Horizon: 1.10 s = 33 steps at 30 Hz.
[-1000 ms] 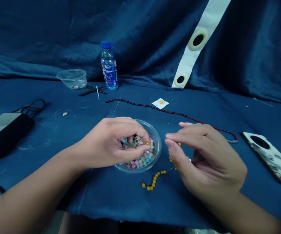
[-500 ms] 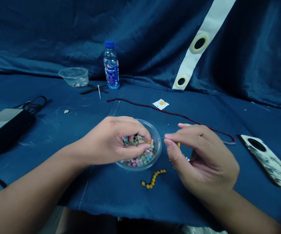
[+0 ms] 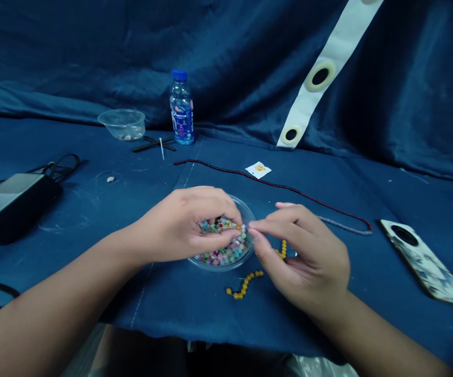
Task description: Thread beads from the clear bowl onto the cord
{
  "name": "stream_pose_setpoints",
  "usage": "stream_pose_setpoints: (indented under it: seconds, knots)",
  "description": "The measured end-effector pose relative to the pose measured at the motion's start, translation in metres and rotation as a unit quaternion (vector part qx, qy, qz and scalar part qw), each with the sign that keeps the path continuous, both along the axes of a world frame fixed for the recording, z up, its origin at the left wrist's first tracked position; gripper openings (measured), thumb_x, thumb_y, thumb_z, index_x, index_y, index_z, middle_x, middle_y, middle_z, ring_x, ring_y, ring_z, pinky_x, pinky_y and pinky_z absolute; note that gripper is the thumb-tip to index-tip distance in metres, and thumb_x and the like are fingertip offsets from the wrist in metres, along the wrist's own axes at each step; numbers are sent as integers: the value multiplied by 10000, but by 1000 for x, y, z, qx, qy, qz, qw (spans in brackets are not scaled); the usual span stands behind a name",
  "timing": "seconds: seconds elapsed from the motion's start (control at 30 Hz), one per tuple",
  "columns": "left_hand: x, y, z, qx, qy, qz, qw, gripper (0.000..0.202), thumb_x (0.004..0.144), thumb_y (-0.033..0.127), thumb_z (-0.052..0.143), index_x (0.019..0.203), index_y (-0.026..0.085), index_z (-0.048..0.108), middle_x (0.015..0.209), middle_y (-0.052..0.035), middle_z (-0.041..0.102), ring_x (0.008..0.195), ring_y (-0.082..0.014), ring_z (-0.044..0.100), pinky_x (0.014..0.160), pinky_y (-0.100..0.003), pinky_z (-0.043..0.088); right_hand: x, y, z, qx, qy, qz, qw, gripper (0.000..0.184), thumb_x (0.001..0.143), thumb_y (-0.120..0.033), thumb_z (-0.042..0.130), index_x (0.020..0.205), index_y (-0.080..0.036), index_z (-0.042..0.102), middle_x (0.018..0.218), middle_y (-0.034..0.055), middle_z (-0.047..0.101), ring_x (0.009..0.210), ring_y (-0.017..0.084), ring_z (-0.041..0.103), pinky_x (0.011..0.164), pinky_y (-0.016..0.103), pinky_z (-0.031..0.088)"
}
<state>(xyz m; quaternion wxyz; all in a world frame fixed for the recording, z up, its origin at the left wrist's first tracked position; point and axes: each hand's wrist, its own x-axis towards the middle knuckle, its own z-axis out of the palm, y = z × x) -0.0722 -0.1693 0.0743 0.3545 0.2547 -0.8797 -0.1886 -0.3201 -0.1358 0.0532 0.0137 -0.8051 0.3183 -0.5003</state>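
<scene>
Over a clear plastic bowl (image 3: 226,269) of mixed coloured beads (image 3: 219,258), my left hand (image 3: 192,222) pinches a yellow bead (image 3: 238,227) between thumb and forefinger. My right hand (image 3: 305,251) is closed in a pinch at the bowl's right rim, its fingertips close to that bead. It grips a thin clear thread, now barely visible at the fingertips. A curved row of yellow beads (image 3: 244,287) lies on the cloth in front of the bowl. More yellow beads (image 3: 284,247) show behind my right thumb, partly hidden by the hand.
Behind the bowl runs a long dark red bead strand (image 3: 277,185), near a small white packet (image 3: 258,169). A bottle (image 3: 182,118), a second clear bowl (image 3: 122,125) and crossed black sticks (image 3: 153,144) stand farther back. A phone (image 3: 426,264) lies right, a black device (image 3: 14,204) left.
My right hand has moved left, bringing its pinched fingertips close to the yellow bead. My left hand stays over the bowl with the bead. The view has shifted slightly.
</scene>
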Motion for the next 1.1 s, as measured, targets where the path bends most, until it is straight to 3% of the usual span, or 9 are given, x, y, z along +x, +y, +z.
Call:
stream_pose_setpoints:
  seconds: [0.13, 0.33, 0.47, 0.7, 0.87, 0.97, 1.1]
  knots:
    - [1, -1, -1, -13, -10, -2, 1000, 55, 1034, 181, 799, 1081, 187, 826, 1096, -13, 844, 1075, -148, 774, 979, -236, 588, 3, 0, -4, 15, 12, 20, 1000, 200, 977, -93, 771, 1094, -252, 801, 920, -18, 779, 820, 166, 763, 1015, 464, 626]
    - [3, -2, -3, 5, 23, -31, 999, 63, 998, 181, 881, 1057, 194, 859, 1038, 25, 872, 958, -106, 768, 936, -195, 588, 4, 3, -5, 49, -17, 40, 998, 161, 1006, -110, 784, 1081, -247, 822, 943, -15, 797, 843, 148, 767, 1043, 438, 628]
    - [4, -1, 0, 45, 61, -49, 996, 122, 977, 164, 899, 1091, 202, 873, 1046, 16, 879, 969, -100, 784, 939, -176, 603, 5, 4, -4, 78, -66, 63, 993, 174, 1005, -93, 786, 1074, -246, 834, 948, -10, 811, 867, 146, 760, 1010, 388, 637]
    - [4, -3, 3, 149, 118, -35, 981, 85, 975, 167, 887, 1053, 183, 859, 964, -21, 873, 880, -126, 830, 801, -167, 636, 8, 3, -5, 119, -92, 77, 986, 147, 1012, -111, 772, 1021, -245, 833, 948, -15, 830, 907, 152, 777, 830, 289, 649]
    - [4, -7, -1, 132, 110, 5, 985, 98, 959, 233, 912, 1029, 180, 870, 953, -33, 863, 822, -123, 773, 763, -187, 597, 8, 0, -8, 149, -99, 70, 981, 121, 1011, -138, 769, 985, -236, 834, 938, -17, 821, 874, 139, 760, 806, 280, 617]
    - [6, -9, -3, 106, 90, 28, 990, 85, 985, 242, 885, 1055, 196, 874, 1013, -25, 864, 894, -125, 764, 837, -207, 576, 6, -2, -7, 173, -109, 61, 977, 102, 1022, -171, 772, 994, -244, 838, 951, -18, 823, 878, 138, 756, 821, 290, 602]
    - [11, -13, -3, 37, -37, 43, 998, 119, 1067, 241, 770, 1148, 193, 843, 1116, -24, 855, 1018, -152, 765, 926, -256, 554, 1, -5, -6, 200, -139, 39, 969, 79, 1038, -217, 772, 1013, -255, 837, 974, -7, 810, 905, 160, 750, 836, 324, 595]
